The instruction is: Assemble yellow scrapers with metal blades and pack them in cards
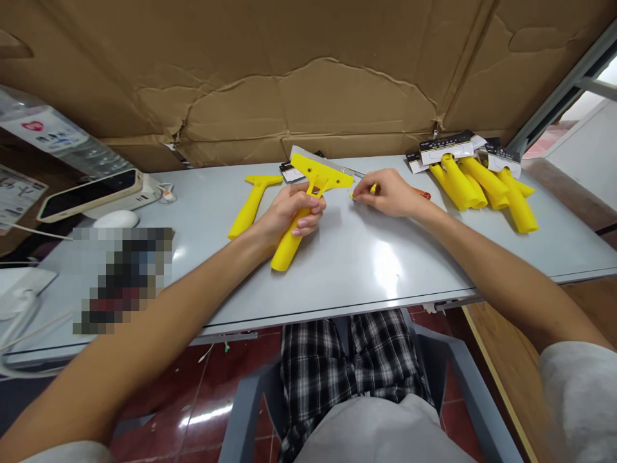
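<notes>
My left hand [301, 209] is wrapped round the handle of a yellow scraper [288, 247], its wide head tilted up and a pale blade strip along the top edge. Two dark holes show on the head's face. Just right of the head, my right hand [385, 193] pinches at the tabletop; a tiny piece at its fingertips is too small to name. Behind that hand lies a thin tool with a metal shaft and a red end [423, 193], partly hidden. A second yellow scraper handle [248, 209] rests left of my left hand.
Several yellow scrapers [501, 190] with black-and-white header cards [447, 149] are piled at the right. A cardboard sheet [308, 96] stands behind the white table [337, 283]. At the left are a phone [89, 193], a white mouse [116, 220] and plastic-wrapped bottles [62, 138].
</notes>
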